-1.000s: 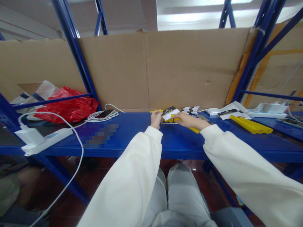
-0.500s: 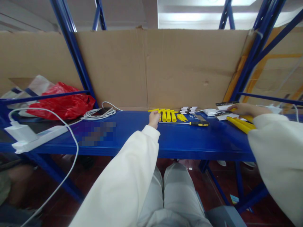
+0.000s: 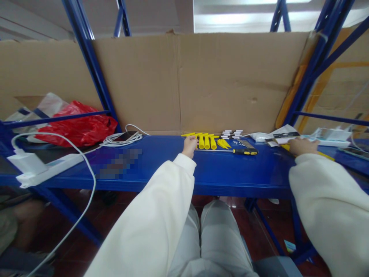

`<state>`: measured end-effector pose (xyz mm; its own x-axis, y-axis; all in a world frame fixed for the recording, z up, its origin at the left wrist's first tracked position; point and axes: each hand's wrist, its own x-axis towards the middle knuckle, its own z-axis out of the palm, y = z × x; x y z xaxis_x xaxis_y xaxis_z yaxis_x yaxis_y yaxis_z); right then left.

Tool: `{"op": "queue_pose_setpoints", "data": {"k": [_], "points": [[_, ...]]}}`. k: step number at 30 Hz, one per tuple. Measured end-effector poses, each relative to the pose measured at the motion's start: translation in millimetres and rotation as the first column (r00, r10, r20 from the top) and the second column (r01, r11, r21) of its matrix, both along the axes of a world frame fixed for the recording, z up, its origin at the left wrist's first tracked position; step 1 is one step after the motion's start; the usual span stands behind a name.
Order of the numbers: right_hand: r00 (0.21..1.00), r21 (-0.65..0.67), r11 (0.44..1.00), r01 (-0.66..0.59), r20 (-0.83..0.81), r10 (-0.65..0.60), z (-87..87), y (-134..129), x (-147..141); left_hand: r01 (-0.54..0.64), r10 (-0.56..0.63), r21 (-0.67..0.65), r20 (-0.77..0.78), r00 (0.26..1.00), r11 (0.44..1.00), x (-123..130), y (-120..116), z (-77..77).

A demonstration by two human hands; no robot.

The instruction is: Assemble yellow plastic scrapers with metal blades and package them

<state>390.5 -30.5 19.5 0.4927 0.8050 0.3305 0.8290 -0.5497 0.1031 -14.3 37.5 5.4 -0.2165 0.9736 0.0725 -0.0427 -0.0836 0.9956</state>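
The left hand (image 3: 189,146) curls at the left end of a row of yellow tubular pieces (image 3: 213,143); whether its fingers pinch one is hidden. The right hand (image 3: 302,147) lies palm-down over another yellow tube (image 3: 327,156) beside black-and-white cards (image 3: 285,134) — its grip can't be made out either. The tubes look like light, stiff plastic, probably smooth enough to roll, so the mid-barrel seems the surest hold. In front, the long-shafted screwdriver (image 3: 245,152) probably weighs more — best taken by its black-and-yellow handle.
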Motion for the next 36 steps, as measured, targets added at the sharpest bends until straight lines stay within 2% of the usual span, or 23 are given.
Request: {"op": "queue_pose_setpoints", "data": {"k": [3,6,8,11,14,17,19,20,23,24,27,30,33,36], "points": [[1.000,0.047,0.999,-0.008,-0.008,0.008,5.2,-1.4,-11.7,0.005,-0.004,0.012,-0.109,0.994,1.000,-1.3,0.7,-0.2],[0.998,0.110,0.992,-0.064,-0.022,0.066,17.6,0.3,-32.1,-0.024,0.060,0.102,-0.367,0.928,0.995,-5.1,0.7,-3.1],[0.990,0.171,0.978,-0.121,-0.048,0.131,27.7,3.1,-50.9,-0.046,0.129,0.156,-0.579,0.805,0.987,-7.8,-1.3,-5.4],[0.968,0.278,0.941,-0.194,-0.103,0.230,40.6,10.4,-82.2,-0.067,0.117,0.096,-0.782,0.612,0.993,-10.2,-6.6,-7.5],[0.936,0.420,0.877,-0.234,-0.146,0.320,45.5,22.0,-110.2,-0.056,0.029,0.001,-0.862,0.506,0.998,-10.9,-10.7,-7.9],[0.883,0.578,0.754,-0.313,-0.114,0.455,38.9,35.7,-133.1,-0.059,-0.020,-0.054,-0.886,0.463,0.997,-11.7,-10.5,-8.4],[0.844,0.638,0.684,-0.355,-0.097,0.528,28.6,43.9,-146.5,-0.071,-0.038,-0.079,-0.891,0.453,0.994,-12.6,-8.2,-9.6],[0.826,0.648,0.667,-0.368,-0.101,0.554,22.1,47.3,-152.5,-0.075,-0.039,-0.081,-0.891,0.453,0.994,-13.0,-6.5,-10.6],[0.773,0.593,0.690,-0.416,-0.170,0.612,0.6,54.3,-163.6,-0.078,0.010,-0.033,-0.866,0.499,0.996,-14.0,-1.3,-14.6],[0.745,0.559,0.698,-0.448,-0.198,0.637,-6.1,55.6,-164.3,-0.083,0.040,-0.005,-0.843,0.537,0.997,-14.3,0.2,-16.0],[0.654,0.526,0.672,-0.522,-0.259,0.711,-21.5,57.3,-158.0,-0.119,0.127,0.063,-0.736,0.665,0.991,-15.3,3.4,-19.9],[0.618,0.553,0.664,-0.503,-0.306,0.724,-28.6,57.5,-148.5,-0.150,0.165,0.086,-0.717,0.677,0.985,-17.3,4.6,-22.4],[0.611,0.556,0.690,-0.464,-0.363,0.703,-29.9,57.7,-145.4,-0.156,0.181,0.102,-0.722,0.668,0.982,-19.1,4.1,-22.9],[0.611,0.539,0.711,-0.453,-0.393,0.687,-29.4,57.6,-147.5,-0.169,0.204,0.119,-0.691,0.693,0.978,-19.0,2.9,-20.9]]}}
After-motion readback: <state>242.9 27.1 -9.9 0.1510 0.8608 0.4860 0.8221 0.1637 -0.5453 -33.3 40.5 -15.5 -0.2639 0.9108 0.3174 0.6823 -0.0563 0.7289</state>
